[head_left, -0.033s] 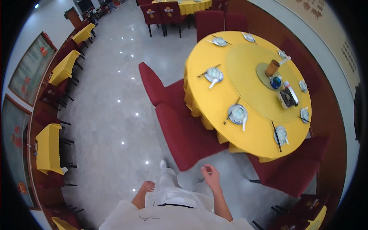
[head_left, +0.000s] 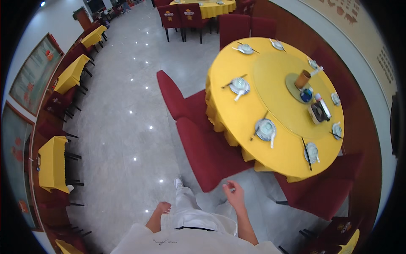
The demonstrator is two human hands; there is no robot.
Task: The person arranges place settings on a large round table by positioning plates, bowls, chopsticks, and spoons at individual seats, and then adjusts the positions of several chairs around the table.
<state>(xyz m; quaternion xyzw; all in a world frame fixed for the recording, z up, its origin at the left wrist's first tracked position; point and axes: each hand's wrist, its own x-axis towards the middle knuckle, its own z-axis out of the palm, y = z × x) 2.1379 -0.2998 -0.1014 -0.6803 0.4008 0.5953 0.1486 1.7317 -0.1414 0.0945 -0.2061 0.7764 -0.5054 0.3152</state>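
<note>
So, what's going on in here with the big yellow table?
A person in white is beside a round, yellow-covered table. The right hand is near the closest red chair, and the left hand is on the body's other side. I see nothing held in the fingers of either. Place settings ring the table.

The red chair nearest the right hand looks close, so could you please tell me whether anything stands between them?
Nothing visible stands between the right hand and the red chair: the hand shows beside the chair's near edge, though this view cannot settle whether they touch.
</note>
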